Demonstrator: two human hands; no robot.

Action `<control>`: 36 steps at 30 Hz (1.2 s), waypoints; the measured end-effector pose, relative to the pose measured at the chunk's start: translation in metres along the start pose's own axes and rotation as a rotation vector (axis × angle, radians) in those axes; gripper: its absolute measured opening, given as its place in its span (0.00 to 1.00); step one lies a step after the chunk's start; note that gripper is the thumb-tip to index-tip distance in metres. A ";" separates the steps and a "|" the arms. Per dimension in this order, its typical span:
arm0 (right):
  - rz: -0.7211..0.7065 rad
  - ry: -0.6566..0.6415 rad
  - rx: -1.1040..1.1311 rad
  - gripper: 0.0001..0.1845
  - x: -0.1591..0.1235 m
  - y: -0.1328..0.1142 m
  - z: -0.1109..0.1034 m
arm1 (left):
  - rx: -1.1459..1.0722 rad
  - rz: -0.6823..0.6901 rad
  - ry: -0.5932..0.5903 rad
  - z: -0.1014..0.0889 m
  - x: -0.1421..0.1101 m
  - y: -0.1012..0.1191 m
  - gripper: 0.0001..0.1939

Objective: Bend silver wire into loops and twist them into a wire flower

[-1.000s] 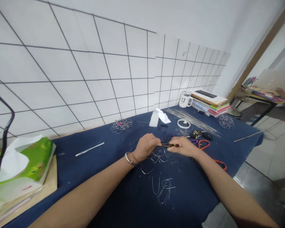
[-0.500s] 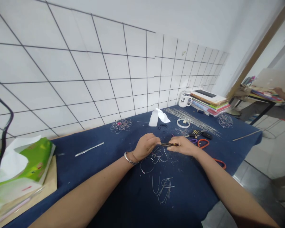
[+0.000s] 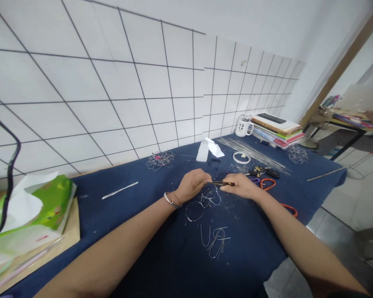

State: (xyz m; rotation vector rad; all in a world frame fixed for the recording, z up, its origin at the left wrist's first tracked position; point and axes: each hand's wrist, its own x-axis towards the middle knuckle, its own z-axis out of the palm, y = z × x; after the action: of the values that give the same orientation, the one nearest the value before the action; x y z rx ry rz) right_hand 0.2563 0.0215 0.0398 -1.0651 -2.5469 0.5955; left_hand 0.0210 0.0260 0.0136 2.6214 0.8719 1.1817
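Observation:
My right hand (image 3: 241,186) is closed around the handles of small pliers (image 3: 218,183), whose jaws point left toward my other hand. My left hand (image 3: 193,184) is pinched shut at the jaw tips, on a piece of thin silvery wire bent into loops (image 3: 202,203). The loops hang below my fingers, close to the cloth. Exactly where the jaws meet the wire is hidden by my fingertips. Nearer me lie several loose bent wires (image 3: 218,244).
Dark blue cloth (image 3: 161,256) covers the table. Behind my hands lie a tangled wire bundle (image 3: 160,160), straight wires (image 3: 257,155), a white ring coil (image 3: 241,157) and orange-handled scissors (image 3: 268,183). A mug (image 3: 242,127) and stacked books (image 3: 278,132) stand farther back; tissues (image 3: 52,207) lie left.
The view has shifted slightly, so the table items appear a little farther right. Both hands keep their grip at nearly the same place, pliers tip against the left fingers.

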 end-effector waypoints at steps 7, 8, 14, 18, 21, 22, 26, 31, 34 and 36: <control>0.016 0.020 -0.035 0.18 0.002 0.004 0.004 | -0.164 -0.160 0.030 0.001 0.002 0.005 0.12; 0.021 0.024 -0.041 0.18 0.002 0.004 0.004 | -0.192 -0.172 0.030 0.002 0.001 0.006 0.12; 0.028 0.046 -0.074 0.19 0.003 0.005 0.008 | -0.273 -0.200 0.055 0.005 0.000 0.004 0.13; 0.022 0.057 -0.076 0.19 0.003 0.005 0.011 | -0.287 -0.213 0.082 0.006 -0.001 0.003 0.13; 0.025 0.085 -0.068 0.18 0.002 0.009 0.012 | -0.274 -0.231 0.117 0.006 -0.003 0.001 0.14; 0.034 0.109 -0.070 0.18 0.002 0.011 0.013 | -0.269 -0.238 0.132 0.006 -0.003 0.000 0.14; 0.100 0.215 -0.124 0.18 0.002 0.019 0.015 | -0.246 -0.262 0.179 0.004 -0.006 0.000 0.15; 0.190 0.307 -0.196 0.17 0.001 0.019 0.022 | -0.224 -0.304 0.221 -0.001 -0.008 0.003 0.15; 0.152 0.329 -0.196 0.16 -0.002 0.009 0.026 | -0.223 -0.353 0.248 -0.004 -0.008 0.003 0.16; 0.091 0.322 -0.184 0.15 -0.004 0.001 0.028 | -0.226 -0.384 0.270 -0.005 -0.007 0.002 0.16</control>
State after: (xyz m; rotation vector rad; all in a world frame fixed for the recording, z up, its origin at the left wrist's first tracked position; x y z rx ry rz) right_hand 0.2478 0.0121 0.0149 -1.2325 -2.3122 0.1910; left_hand 0.0145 0.0199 0.0130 2.0309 1.1470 1.4391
